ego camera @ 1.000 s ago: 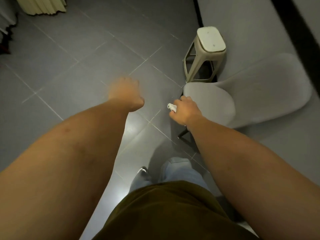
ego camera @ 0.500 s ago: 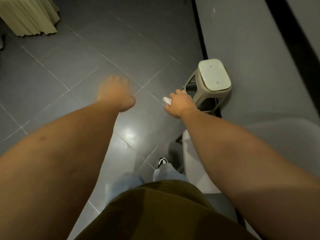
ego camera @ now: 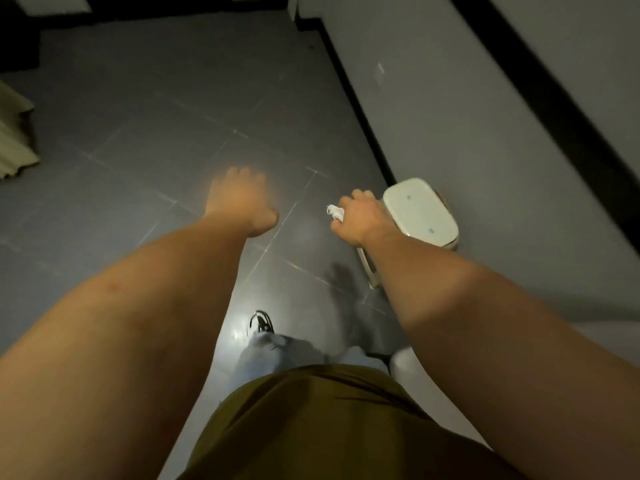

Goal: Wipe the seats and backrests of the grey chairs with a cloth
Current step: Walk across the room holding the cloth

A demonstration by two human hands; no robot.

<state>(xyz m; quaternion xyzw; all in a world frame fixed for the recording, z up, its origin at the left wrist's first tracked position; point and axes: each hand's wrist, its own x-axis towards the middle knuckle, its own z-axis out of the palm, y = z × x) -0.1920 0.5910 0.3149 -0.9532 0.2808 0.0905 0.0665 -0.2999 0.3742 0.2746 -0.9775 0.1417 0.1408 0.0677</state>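
Cloth (ego camera: 335, 213), white and crumpled, sits bunched in the right hand (ego camera: 358, 220), whose fingers are curled round it so that only a small tuft pokes out on the left of the fist. Holding it balled up like this probably keeps it ready to press flat on a surface rather than trailing loose. The hand hangs in the air above the dark tiled floor (ego camera: 173, 116), just left of a pale plastic stool (ego camera: 420, 211) that stands against the grey wall (ego camera: 485, 116) on the right; hand and stool overlap in the view, but whether they touch cannot be told.

Of the grey chairs, only a pale curved edge (ego camera: 403, 363) shows at the near right, tucked under the right forearm, so the cloth is well away from any seat or backrest at this moment and no wiping is under way.

The left hand (ego camera: 242, 199) is stretched out over the floor, holding nothing. It is blurred, and its fingers point away from the camera, so I cannot tell whether they are straight or curled.

A shoe (ego camera: 261, 322) and light trouser legs below an olive shirt suggest the person is mid-stride, likely walking with the cloth toward another chair not in view.
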